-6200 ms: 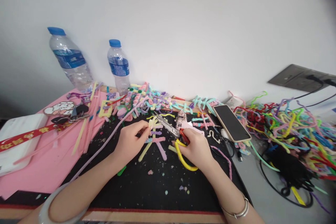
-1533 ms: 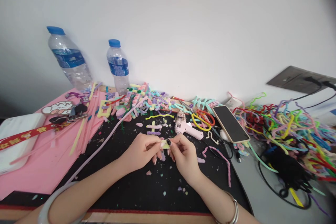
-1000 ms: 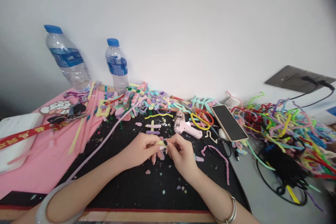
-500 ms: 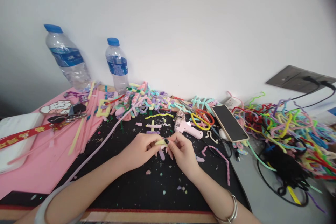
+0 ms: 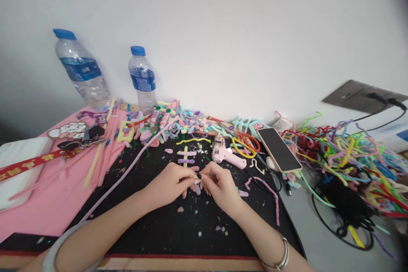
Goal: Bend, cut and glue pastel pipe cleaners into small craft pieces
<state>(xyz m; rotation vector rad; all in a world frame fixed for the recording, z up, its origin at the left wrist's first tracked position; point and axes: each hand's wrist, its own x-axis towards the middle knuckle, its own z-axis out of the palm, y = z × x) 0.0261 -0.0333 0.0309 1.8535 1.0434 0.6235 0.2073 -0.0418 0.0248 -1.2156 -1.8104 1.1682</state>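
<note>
Over the black mat (image 5: 153, 229), my left hand (image 5: 174, 182) and my right hand (image 5: 221, 188) meet with fingertips pinched together. Between them is a short yellow pipe cleaner piece (image 5: 196, 177), mostly covered by the fingers. Just behind my left hand lies a pipe cleaner shape (image 5: 185, 157), a yellow stem crossed by lilac and purple bars; its near end is partly hidden. A short lilac piece (image 5: 198, 189) shows below my fingertips. The pink glue gun (image 5: 231, 157) rests beyond my right hand, touching neither hand.
Two water bottles (image 5: 142, 78) stand by the wall at left. A heap of pipe cleaner pieces (image 5: 188, 121) lines the back. To the right are a phone (image 5: 280, 149), yellow-handled scissors (image 5: 244, 148) and a tangle of pipe cleaners (image 5: 360, 148). Pink sheets (image 5: 41, 216) lie left.
My hands have dipped slightly and drawn closer around the yellow piece, so less of it shows. More of the crossed pipe cleaner shape behind them is visible.
</note>
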